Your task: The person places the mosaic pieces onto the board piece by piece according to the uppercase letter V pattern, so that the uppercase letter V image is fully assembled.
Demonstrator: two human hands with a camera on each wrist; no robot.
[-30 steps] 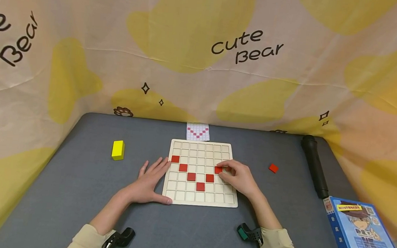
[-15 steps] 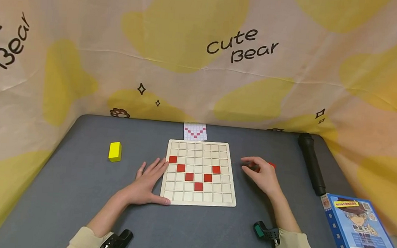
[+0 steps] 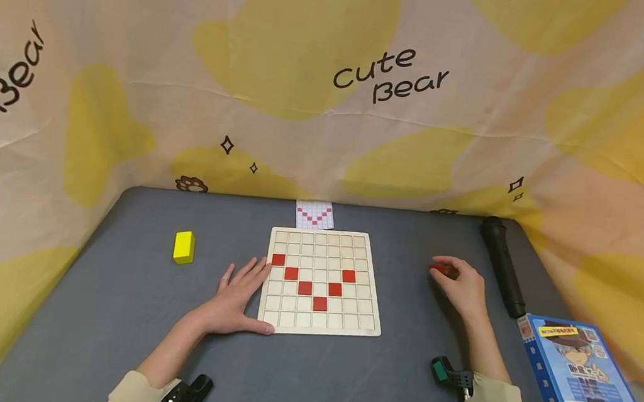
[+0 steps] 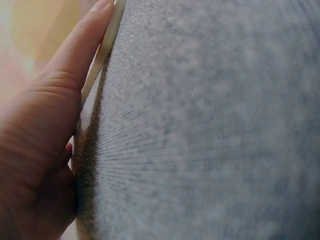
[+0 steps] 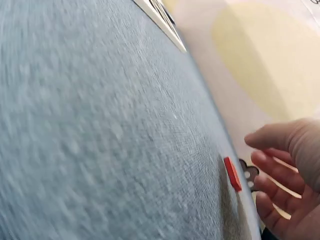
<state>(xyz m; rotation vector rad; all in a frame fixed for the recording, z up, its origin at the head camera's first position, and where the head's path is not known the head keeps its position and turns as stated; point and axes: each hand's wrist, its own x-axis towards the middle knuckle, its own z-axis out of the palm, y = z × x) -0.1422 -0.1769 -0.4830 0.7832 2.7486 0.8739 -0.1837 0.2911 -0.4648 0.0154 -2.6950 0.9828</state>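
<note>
A pale wooden grid board (image 3: 349, 322) lies mid-table, with several red square tiles set in a V-like pattern in its cells. My left hand (image 3: 232, 301) rests along the board's left edge, fingers spread and thumb at the near-left corner; the left wrist view shows the thumb (image 4: 75, 55) against the rim. To the right of the board, my right hand (image 3: 467, 289) hovers around a loose red tile (image 3: 438, 268) on the table. In the right wrist view, a gap separates the parted fingers from that tile (image 5: 232, 174).
Behind the board lies a small pattern card (image 3: 314, 215) with a pink V of squares. A yellow block (image 3: 184, 247) stands at left. At right are a black microphone-like object (image 3: 503, 266) and a blue box (image 3: 588, 380). A patterned cloth (image 3: 288, 47) hangs behind the table.
My right hand has left the tile it touched on the board's right side and moved right to the loose red tile. My left hand stays at the board's edge.
</note>
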